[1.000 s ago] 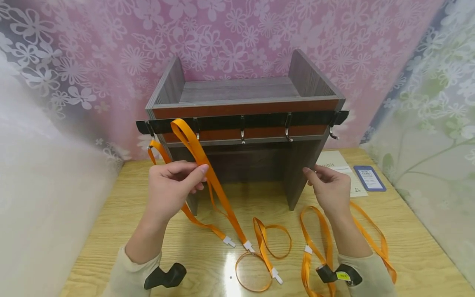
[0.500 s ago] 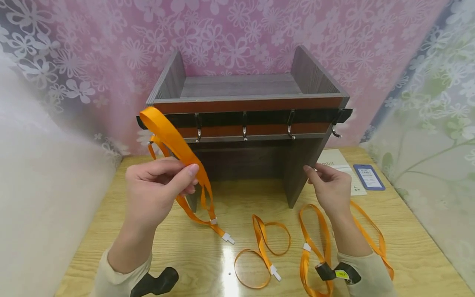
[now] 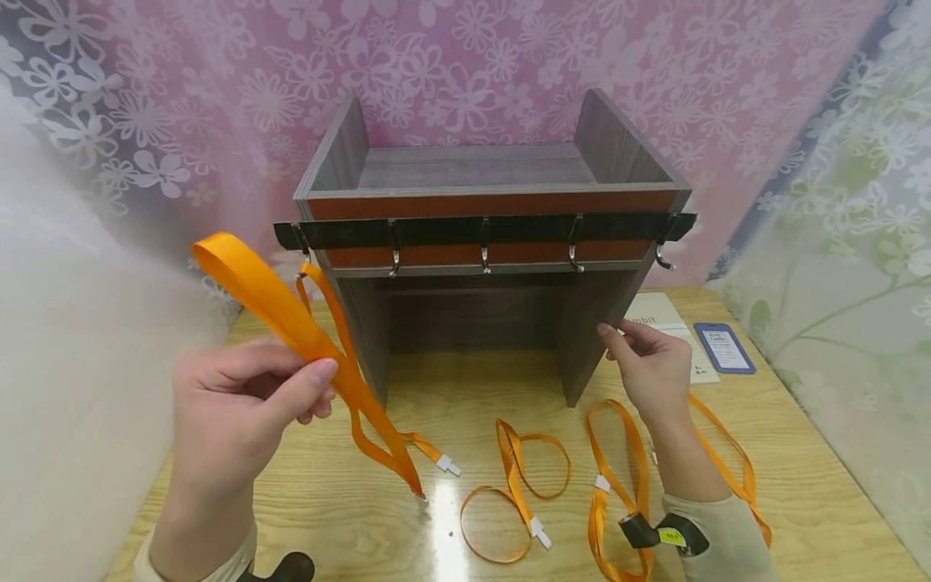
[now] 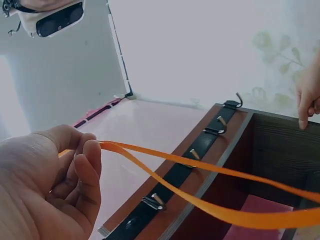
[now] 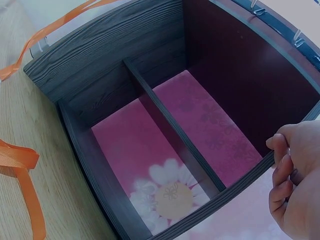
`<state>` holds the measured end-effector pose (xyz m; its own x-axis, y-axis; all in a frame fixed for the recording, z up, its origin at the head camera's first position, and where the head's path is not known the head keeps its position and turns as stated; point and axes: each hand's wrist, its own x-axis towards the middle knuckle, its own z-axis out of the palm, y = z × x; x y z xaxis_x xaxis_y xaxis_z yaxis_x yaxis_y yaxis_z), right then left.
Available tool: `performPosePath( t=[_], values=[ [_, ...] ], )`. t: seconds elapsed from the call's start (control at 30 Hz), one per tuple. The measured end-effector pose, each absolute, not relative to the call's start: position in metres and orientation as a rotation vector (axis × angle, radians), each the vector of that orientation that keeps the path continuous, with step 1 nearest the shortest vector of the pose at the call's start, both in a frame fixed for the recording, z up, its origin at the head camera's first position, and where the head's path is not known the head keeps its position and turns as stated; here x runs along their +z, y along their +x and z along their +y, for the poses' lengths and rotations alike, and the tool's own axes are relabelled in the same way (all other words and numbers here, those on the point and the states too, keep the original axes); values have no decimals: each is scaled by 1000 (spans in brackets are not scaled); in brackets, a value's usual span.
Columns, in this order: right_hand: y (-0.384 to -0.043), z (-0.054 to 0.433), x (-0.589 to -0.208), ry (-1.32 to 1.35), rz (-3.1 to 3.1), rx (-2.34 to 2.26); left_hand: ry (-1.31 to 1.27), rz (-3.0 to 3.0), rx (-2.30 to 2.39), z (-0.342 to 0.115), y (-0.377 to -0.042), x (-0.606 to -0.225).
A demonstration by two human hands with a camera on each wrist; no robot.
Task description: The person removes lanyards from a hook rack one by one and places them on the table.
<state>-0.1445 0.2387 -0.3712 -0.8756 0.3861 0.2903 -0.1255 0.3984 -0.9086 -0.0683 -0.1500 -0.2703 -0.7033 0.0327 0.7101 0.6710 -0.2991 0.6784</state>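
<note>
Orange lanyard [image 3: 265, 303] in left grip [image 3: 229, 404], hooked lanyard [image 3: 332, 303], shelf [image 3: 494, 202] behind

"mbit" on pale sheet [image 3: 663, 314]; "CARD" on blue badge [image 3: 725, 348]; yellow label [image 3: 671, 537] unclear.

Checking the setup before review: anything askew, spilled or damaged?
Mildly odd: the black hook strip sticks out past both sides of the gray rack, as if too long for it. No spill or damage visible.
</note>
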Motion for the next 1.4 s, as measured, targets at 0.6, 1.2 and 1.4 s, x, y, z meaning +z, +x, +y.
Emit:
performPosePath(
  t=[0.6, 1.2, 1.4],
  values=[
    [-144, 240, -371, -252, -2211, 1454, -1044, -1906, -1941, -150, -52, -308],
    [-144, 241, -370, -302, -2256, 1500, -1049, -2277, -2036, -157, -55, -380],
    [-145, 240, -370, -273, -2233, 1496, -1039, -2285, -2051, -158, -58, -393]
  ],
)
